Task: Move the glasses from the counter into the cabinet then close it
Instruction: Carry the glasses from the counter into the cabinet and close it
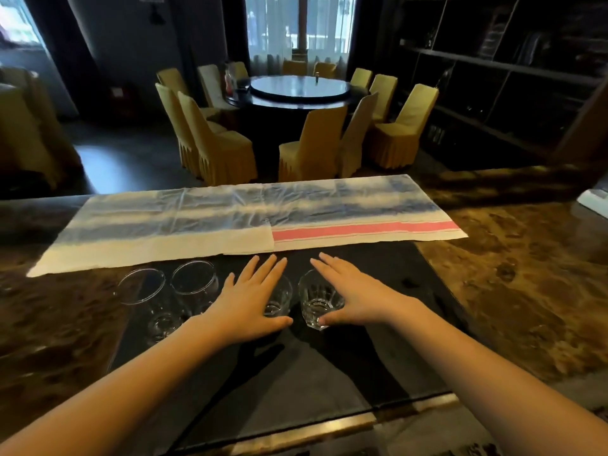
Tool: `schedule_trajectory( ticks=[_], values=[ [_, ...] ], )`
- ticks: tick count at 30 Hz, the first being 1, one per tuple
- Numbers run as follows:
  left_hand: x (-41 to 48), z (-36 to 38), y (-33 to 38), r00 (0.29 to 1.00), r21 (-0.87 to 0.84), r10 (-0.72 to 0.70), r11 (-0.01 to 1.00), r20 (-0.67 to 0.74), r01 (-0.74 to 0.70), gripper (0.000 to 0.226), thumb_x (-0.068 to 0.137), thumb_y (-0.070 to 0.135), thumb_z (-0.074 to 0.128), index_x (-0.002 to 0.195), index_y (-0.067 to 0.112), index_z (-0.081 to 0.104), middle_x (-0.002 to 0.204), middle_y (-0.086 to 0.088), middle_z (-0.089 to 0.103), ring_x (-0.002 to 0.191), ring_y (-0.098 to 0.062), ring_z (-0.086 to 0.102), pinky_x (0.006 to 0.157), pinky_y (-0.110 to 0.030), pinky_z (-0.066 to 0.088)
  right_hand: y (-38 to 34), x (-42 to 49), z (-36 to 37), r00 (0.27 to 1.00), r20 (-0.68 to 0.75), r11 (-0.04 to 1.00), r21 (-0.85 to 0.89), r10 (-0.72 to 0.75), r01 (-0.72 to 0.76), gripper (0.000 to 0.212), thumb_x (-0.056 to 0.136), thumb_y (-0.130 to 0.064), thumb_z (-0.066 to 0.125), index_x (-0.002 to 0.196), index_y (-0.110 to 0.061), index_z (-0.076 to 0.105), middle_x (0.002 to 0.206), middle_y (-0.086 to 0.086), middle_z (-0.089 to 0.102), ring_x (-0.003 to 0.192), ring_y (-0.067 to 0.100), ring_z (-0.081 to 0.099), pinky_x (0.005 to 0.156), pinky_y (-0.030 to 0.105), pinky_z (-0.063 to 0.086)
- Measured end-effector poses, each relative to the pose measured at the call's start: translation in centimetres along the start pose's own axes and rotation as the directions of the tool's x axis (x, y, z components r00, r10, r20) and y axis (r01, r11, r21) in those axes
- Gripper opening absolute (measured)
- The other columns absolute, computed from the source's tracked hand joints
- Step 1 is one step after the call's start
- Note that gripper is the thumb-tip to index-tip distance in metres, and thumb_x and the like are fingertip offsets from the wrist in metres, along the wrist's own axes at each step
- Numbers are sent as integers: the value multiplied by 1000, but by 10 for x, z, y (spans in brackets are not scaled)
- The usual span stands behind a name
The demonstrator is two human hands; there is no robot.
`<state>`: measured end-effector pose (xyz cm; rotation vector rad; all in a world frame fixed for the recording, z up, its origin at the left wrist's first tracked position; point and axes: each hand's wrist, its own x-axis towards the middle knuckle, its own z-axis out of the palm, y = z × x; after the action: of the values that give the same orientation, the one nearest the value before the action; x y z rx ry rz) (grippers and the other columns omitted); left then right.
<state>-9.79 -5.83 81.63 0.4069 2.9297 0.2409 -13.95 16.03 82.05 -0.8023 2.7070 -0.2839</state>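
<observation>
- Where the counter point(526, 291) has a dark panel point(296, 373), four glasses stand in a row, with the left tumbler point(279, 299) and right tumbler point(317, 301) side by side, just apart.
- The left hand point(250, 297) hovers flat over the left tumbler, fingers straight and spread, gripping nothing.
- The right hand point(352, 291) spreads likewise over the right tumbler, thumb beside its near wall, not closed round it.
- Left of them stand a wide glass point(195, 287) and an end glass point(144, 297).
- A striped cloth point(230, 218) lies beyond.
</observation>
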Motion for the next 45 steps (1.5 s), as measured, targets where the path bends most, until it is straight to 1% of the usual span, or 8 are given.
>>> schedule_trajectory(
  ticks=[3,6,13,20,23,33,40,45],
  values=[
    [5,2,-1,998,-37,-35,999,47,37,100,79,60,57,149,33,-10,158,8,-13,146,-21,-12,117,-56,14,2,10,-6,996,83,999,17,-33,32,110,72,-52,73,150,-33,-1,160,-10,-2,148,14,5,116,46,26],
    [8,0,-1,999,-98,-39,994,26,41,101,75,53,65,150,30,1,159,4,4,146,-20,6,115,-46,29,2,16,-13,991,123,998,-9,-57,59,110,69,-52,74,150,-34,3,159,-10,7,145,17,18,111,45,33],
    [9,-6,2,999,-83,-42,996,-28,40,92,68,55,71,143,30,22,140,7,34,125,-16,42,96,-39,49,-3,20,-18,989,90,991,-60,-117,122,98,67,-51,75,145,-33,18,149,-7,30,132,18,40,101,41,43],
    [1,-5,6,1000,-83,-19,996,-23,17,89,66,54,72,139,33,25,133,8,38,116,-13,47,89,-31,51,-8,10,-19,989,82,991,-42,-124,128,86,65,-47,78,135,-39,27,134,-6,40,118,19,50,92,42,49],
    [-5,-3,7,1000,-73,2,997,-23,-4,90,66,55,72,139,34,25,133,8,39,114,-12,48,82,-25,47,-11,4,-17,987,104,992,-36,-119,123,85,64,-46,78,133,-40,29,132,-7,41,114,18,51,90,40,50],
    [-38,3,7,998,-96,51,994,-48,-56,90,64,56,73,138,33,27,132,9,40,110,-10,51,82,-27,52,-28,-26,-8,987,139,996,50,-79,73,80,63,-43,79,129,-39,35,123,-9,46,108,11,49,89,33,50],
    [-71,-4,-2,992,-105,98,989,-79,-106,88,65,57,72,138,34,28,131,10,41,111,-9,50,82,-27,49,-55,-52,-4,995,91,998,51,-50,45,84,64,-48,77,134,-40,31,123,-9,45,110,11,49,92,34,50],
    [-102,-7,-9,985,-105,141,983,-102,-152,89,63,61,71,137,36,28,129,13,42,104,-6,50,79,-27,51,-83,-74,8,999,29,995,96,-34,31,81,60,-53,75,129,-45,32,113,-17,44,103,4,48,85,25,46]
  ],
)
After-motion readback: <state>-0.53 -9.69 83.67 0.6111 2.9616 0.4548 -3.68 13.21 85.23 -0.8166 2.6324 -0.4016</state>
